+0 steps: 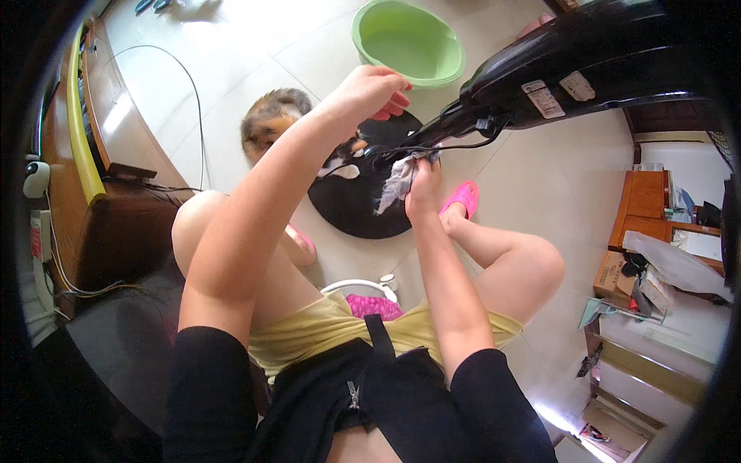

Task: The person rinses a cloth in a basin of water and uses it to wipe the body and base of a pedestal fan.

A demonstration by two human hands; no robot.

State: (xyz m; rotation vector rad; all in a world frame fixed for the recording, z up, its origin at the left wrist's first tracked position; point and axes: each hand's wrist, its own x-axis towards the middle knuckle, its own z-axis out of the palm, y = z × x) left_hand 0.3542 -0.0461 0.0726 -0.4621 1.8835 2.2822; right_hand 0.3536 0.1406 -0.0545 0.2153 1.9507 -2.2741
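Observation:
My right hand (424, 182) grips a crumpled grey-white cloth (399, 182), pressed near the narrow neck of a tall black appliance (556, 75), perhaps a tower fan. A black power cord (457, 149) runs along that neck. Beneath lies the appliance's round black base (370, 211), flat on the floor. My left hand (379, 95) hovers over the base's far edge, fingers loosely bent and nothing visible in them. A calico cat (272, 124), partly hidden by my left forearm, is beside the base with a white paw on it.
A green plastic basin (411, 46) stands on the tiled floor beyond my left hand. Wooden furniture (127, 231) with cables is at left. On the right are a cardboard box (613, 280) and a plastic bag (671, 263). Pink clogs (465, 199) are on my feet.

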